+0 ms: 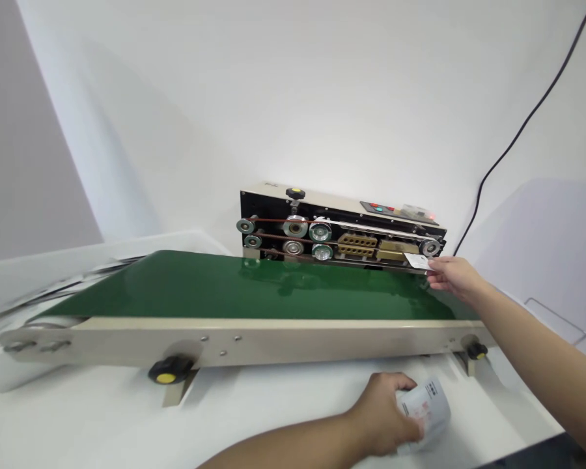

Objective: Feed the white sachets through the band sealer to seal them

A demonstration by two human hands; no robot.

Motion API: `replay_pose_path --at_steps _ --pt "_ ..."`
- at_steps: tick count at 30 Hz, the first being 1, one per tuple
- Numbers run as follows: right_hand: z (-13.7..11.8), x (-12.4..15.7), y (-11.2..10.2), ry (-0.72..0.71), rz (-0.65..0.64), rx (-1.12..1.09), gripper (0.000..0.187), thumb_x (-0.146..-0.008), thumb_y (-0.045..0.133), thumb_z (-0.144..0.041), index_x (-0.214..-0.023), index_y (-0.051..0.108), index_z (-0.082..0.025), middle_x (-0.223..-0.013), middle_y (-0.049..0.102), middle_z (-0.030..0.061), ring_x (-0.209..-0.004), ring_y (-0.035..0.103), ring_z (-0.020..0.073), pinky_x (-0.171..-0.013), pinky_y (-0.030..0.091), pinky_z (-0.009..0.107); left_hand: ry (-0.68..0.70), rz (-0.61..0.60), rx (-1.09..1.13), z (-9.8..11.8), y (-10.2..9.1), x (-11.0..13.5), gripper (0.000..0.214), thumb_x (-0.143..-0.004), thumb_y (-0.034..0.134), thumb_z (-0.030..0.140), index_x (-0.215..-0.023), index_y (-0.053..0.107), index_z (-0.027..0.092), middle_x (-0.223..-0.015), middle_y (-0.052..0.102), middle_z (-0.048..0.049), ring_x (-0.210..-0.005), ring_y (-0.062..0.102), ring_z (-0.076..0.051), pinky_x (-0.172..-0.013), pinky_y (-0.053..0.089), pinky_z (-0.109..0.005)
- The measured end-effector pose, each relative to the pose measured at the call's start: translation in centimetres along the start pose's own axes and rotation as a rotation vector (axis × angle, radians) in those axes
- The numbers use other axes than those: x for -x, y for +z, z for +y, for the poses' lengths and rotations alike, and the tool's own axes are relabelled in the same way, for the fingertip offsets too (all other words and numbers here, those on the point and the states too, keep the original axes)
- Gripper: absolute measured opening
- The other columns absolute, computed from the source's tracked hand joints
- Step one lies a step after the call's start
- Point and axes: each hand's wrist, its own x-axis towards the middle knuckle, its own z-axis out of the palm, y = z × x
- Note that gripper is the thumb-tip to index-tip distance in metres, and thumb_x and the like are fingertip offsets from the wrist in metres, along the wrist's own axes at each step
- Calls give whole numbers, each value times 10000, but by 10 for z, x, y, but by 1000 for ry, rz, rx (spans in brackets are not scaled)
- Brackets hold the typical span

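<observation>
1. Nearest the front edge of the white tabletop (pixel 102 423), toward its right corner, the left hand (pixel 383 410) rests on the surface with its fingers curled and clamped around a white printed packet (pixel 430 407), which pokes out to the right of the fist.
2. Just behind it runs the beige conveyor frame (pixel 273 339), which stands across the tabletop from left to right. A black knob with a yellow cap (pixel 168 371) sits under its left half and a second knob (pixel 476 350) at its right end.
3. On the frame lies the green belt (pixel 254 286), glossy and bare.
4. At the belt's far right corner the right hand (pixel 452 273) reaches in from the right, its fingertips pinched together on a small white pouch (pixel 418 262), which touches the right end of the sealing machine (pixel 342 228).
5. That machine stands along the belt's far edge and shows silver rollers, brass blocks and a control panel (pixel 385 208) on top.
6. Behind it a black cable (pixel 517 130) climbs the white wall to the upper right.
</observation>
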Motion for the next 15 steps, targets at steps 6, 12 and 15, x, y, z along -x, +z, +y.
replay_pose_path --at_steps 6,12,15 --pt "36 85 -10 -725 351 553 412 -717 589 -359 -1095 619 -198 -854 667 59 -674 578 186 -705 464 327 -61 35 -22 -3 3 -2 570 -426 718 103 -990 676 177 -698 626 13 -514 504 -124 -438 401 -208" --pt "140 145 -13 -692 316 623 463 -658 562 -531 -983 671 -218 -993 683 80 -806 646 261 -579 500 317 -7 66 -34 -6 5 0 541 -422 739 122 -959 690 173 -748 650 5 -679 586 -198 -583 467 -261" --pt "180 147 -4 -391 177 466 450 -603 566 -583 -853 681 -227 -845 706 63 -666 648 242 -551 521 326 43 73 -48 -6 4 1 475 -457 713 145 -931 697 156 -775 664 0 -751 607 -214 -652 473 -258"
